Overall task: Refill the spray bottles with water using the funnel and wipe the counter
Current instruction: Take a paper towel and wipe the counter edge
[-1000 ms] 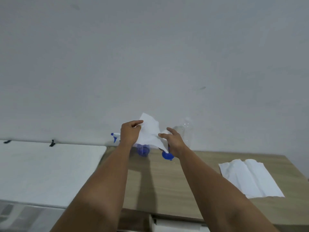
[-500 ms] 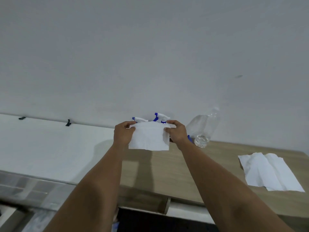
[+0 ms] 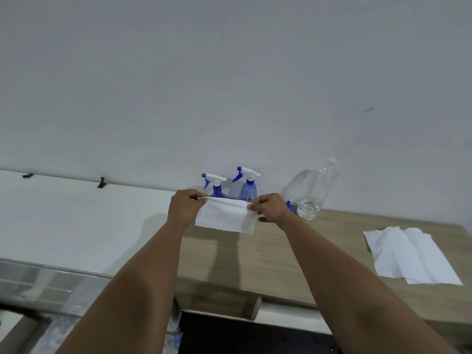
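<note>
Over counter (image 3: 281,264), 2 hands (image 3: 184,206) (image 3: 268,208) grip 1 tissue (image 3: 226,218), 2 spray bottles (image 3: 247,186) behind

Grey wall (image 3: 229,85) – two black clips (image 3: 101,182) along white surface (image 3: 76,221); dark floor (image 3: 255,335) below

The paper towel (image 3: 226,217) was plain white, the two spray bottles (image 3: 247,190) were translucent blue with white heads and blue triggers, the plastic bottle (image 3: 313,192) was clear, the surface (image 3: 281,256) showed a light brown wood grain, and the folded towels (image 3: 411,256) on it were white.
</note>
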`<state>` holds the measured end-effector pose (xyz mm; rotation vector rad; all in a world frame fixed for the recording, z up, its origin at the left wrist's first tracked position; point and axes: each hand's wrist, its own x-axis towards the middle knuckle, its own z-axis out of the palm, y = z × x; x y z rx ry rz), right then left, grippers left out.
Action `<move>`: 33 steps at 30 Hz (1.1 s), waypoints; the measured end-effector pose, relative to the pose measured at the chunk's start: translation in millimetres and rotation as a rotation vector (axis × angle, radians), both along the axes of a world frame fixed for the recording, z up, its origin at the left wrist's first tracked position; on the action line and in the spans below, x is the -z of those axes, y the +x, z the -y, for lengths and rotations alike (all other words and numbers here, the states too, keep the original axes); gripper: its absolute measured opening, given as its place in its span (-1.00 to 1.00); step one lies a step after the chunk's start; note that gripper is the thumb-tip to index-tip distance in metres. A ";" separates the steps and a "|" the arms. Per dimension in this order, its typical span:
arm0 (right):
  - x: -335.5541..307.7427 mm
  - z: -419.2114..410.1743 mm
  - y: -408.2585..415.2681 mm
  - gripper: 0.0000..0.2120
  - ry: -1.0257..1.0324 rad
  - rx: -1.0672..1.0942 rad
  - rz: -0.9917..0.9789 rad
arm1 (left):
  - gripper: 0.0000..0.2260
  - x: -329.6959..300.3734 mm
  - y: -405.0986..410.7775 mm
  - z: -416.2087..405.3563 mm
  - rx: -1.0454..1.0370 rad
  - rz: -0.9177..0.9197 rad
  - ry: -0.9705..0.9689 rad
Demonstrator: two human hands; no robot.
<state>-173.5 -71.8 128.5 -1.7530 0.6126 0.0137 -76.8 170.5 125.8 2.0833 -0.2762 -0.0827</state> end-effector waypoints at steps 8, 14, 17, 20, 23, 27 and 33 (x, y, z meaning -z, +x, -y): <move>-2.9 7.8 -3.9 -0.92 0.042 -0.049 0.036 | -0.94 -5.9 4.4 1.3 0.034 -0.104 -0.067; 1.3 -1.2 -5.2 -0.82 0.223 0.018 0.042 | -0.88 -0.3 6.6 2.1 0.008 -0.171 -0.088; 7.6 -7.7 -3.0 -0.76 0.269 -0.021 0.010 | -0.87 10.1 9.4 0.8 -0.019 -0.149 -0.045; 27.3 -15.0 7.9 -0.85 0.231 0.003 -0.019 | -0.85 30.5 13.9 -2.6 -0.046 -0.158 0.001; 57.7 -23.5 27.3 -0.87 0.157 0.037 -0.065 | -0.85 62.4 23.0 -7.1 -0.077 -0.208 0.050; 104.8 -32.5 66.1 -0.89 0.001 0.055 -0.115 | -0.81 108.6 47.2 -7.9 -0.129 -0.225 0.116; 157.8 -33.8 113.4 -0.80 -0.285 -0.016 -0.188 | -0.80 154.4 82.4 -6.1 -0.184 -0.186 0.213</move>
